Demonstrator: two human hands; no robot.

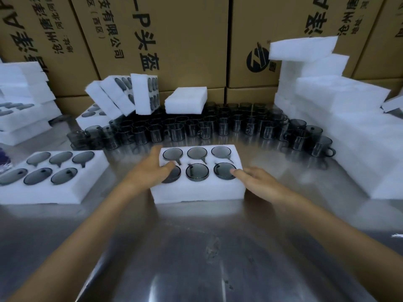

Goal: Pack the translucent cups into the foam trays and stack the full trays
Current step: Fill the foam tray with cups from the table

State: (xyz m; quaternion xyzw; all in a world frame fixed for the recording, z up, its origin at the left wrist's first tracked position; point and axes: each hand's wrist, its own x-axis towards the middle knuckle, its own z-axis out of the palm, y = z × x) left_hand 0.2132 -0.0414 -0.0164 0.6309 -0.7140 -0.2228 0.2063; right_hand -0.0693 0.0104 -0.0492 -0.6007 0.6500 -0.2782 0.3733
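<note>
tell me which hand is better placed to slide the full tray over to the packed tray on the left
Left. The left hand already lies on the full tray's left end, nearest the packed tray. The right hand only touches the tray's right corner, the side farther from it.

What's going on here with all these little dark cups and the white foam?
A person is packing smoky translucent cups into foam trays on a metal table. The tray in front of them has all six holes filled; the left hand rests on its left side and the right hand touches the near right cup. Another full tray sits to the left. Many loose cups wait behind.
</note>
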